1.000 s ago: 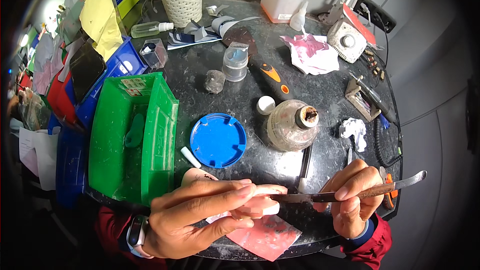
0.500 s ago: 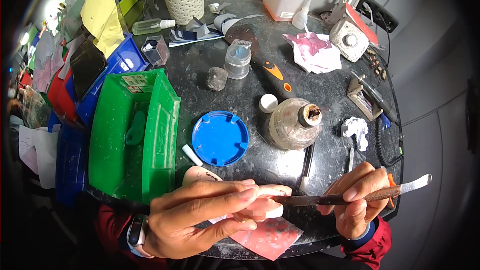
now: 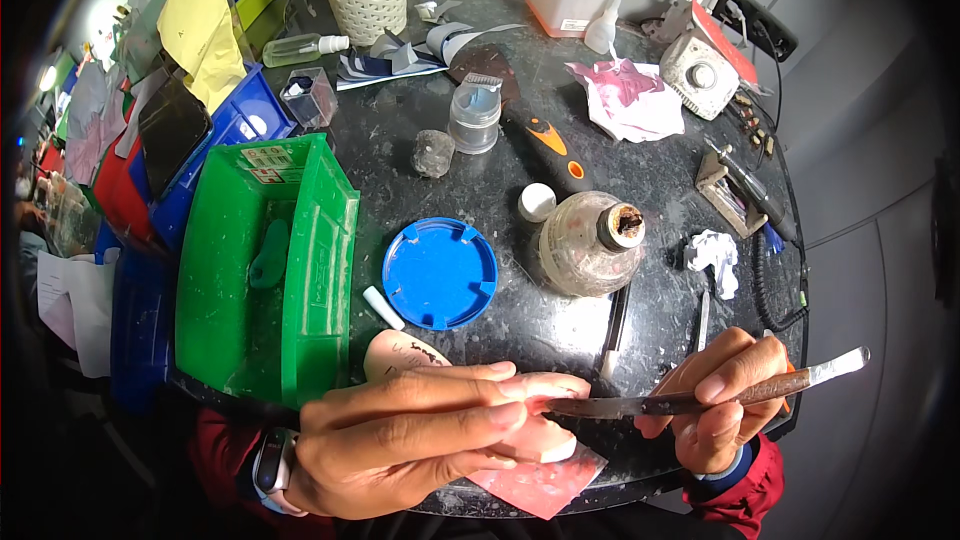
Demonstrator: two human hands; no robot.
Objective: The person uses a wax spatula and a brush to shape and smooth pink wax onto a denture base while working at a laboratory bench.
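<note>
My left hand (image 3: 405, 435) is closed on a pink wax piece (image 3: 542, 437), a thick curved block with a pale edge, partly hidden by the fingers. A wax knife (image 3: 770, 387) with a brown wooden handle and metal ends is pinched in my right hand (image 3: 722, 400). Its dark blade points left, and the tip reaches the wax between the upper and lower parts of the piece. Beneath them a pink wax sheet (image 3: 545, 485) lies at the table's front edge. Behind my left fingers sits a pale pink flat piece with dark handwriting (image 3: 400, 350).
Beyond my hands stand a glass spirit lamp (image 3: 590, 250) with a charred wick and a blue round lid (image 3: 440, 273). A green bin (image 3: 330, 270) flanks them on the left. Crumpled white paper (image 3: 712, 258) and a rotary handpiece (image 3: 750, 190) lie at right.
The pink wax piece has turned and shifted slightly to the right in my left hand. The knife has moved a little, its blade still at the wax.
</note>
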